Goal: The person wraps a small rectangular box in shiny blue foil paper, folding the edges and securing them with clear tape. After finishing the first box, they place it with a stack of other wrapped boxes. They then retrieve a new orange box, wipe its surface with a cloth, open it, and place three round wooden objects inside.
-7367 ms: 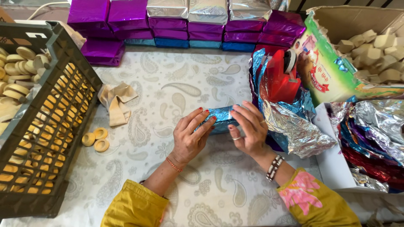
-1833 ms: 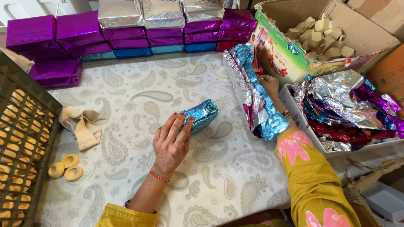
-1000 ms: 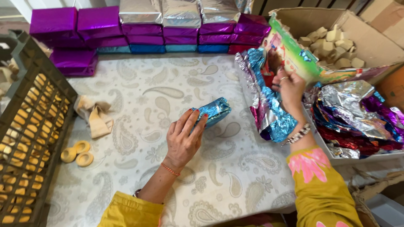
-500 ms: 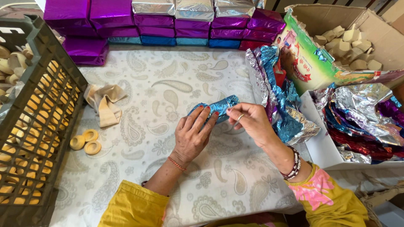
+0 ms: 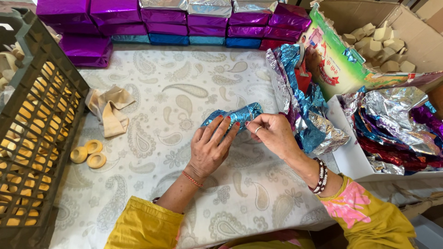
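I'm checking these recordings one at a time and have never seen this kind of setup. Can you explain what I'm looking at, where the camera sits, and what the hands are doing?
There is no machine here. A person wears a camera on the head, so the single view looks down at their own two bare hands over a cloth-covered table.

The left hand presses on a small blue foil packet, and the right hand pinches the foil at its near edge.

Around them: a dark plastic crate on the left, three tan rings and a folded beige cloth beside it, stacked foil-wrapped boxes along the far edge, loose foil sheets on the right, and a cardboard box of pale blocks at top right.
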